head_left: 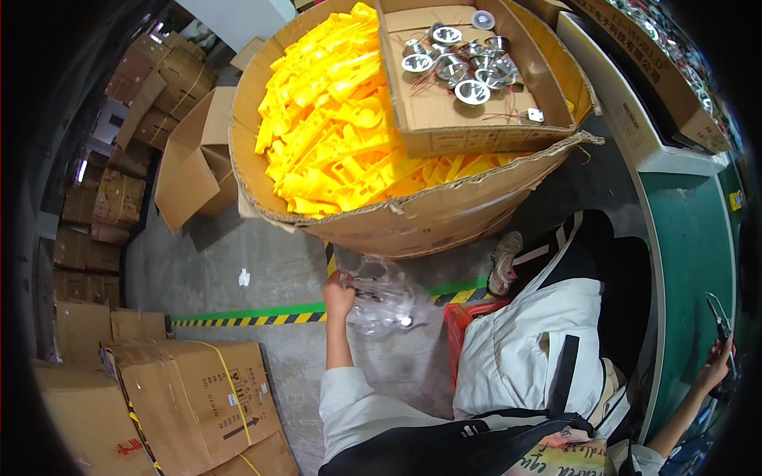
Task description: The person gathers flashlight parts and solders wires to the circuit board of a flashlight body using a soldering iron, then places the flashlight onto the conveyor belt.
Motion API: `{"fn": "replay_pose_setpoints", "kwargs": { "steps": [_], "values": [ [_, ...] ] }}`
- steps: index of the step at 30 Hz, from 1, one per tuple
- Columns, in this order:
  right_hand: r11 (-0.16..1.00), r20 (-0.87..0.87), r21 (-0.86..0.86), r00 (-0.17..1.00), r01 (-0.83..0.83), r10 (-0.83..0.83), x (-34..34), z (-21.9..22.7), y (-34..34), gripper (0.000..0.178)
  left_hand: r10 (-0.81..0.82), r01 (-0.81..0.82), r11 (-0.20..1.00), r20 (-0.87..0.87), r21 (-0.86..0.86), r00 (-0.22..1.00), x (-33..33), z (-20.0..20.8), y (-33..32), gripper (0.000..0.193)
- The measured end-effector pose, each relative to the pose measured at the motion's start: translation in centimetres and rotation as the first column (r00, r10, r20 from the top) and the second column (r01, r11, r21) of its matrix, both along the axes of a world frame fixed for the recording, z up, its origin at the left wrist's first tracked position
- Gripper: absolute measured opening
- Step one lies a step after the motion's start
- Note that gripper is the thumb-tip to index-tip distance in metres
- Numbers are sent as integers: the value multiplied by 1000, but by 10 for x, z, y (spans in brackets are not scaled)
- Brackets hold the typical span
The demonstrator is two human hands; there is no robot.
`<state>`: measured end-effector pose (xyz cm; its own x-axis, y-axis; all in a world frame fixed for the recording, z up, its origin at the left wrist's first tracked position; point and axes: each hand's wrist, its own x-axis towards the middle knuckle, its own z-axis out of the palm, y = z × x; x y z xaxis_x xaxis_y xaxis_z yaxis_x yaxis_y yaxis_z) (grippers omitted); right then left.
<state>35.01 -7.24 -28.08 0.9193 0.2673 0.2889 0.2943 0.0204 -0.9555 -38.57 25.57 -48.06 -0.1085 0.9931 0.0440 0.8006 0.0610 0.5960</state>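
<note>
Our left hand clutches a clear bag, fingers closed.
Over the green table, our right hand curls its fingers around a dark tool.

You are holding a clear plastic bag in your left hand; its folds are obscuring the contents. Your right hand is gripping a slender tool, appearing too small to identify. The shallow carton is covering some yellow parts; the top edge is cutting that carton off.
</note>
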Motion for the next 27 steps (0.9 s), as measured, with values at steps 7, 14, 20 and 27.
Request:
{"fn": "replay_pose_setpoints", "kwargs": {
  "steps": [7, 14, 20, 27],
  "values": [
    [996, -43, -23, 996, 83, -84, -37, 1, 12, 23, -359, 419, 904, -383, 85, 851, -54, -42, 47, 10],
    [972, -35, -11, 972, 234, -234, -60, 11, 11, 23, -194, 363, 926, -691, 105, 696, -44, -76, 70, 18],
    [907, -376, 308, 912, 287, -161, -84, 19, 66, 24, -312, 694, 666, -743, 273, 592, 2, -13, 283, 25],
    [880, -616, 211, 757, 424, -217, -93, 29, 110, 22, -617, 862, 193, -625, 470, 479, 325, 275, 639, 33]
  ]
}}
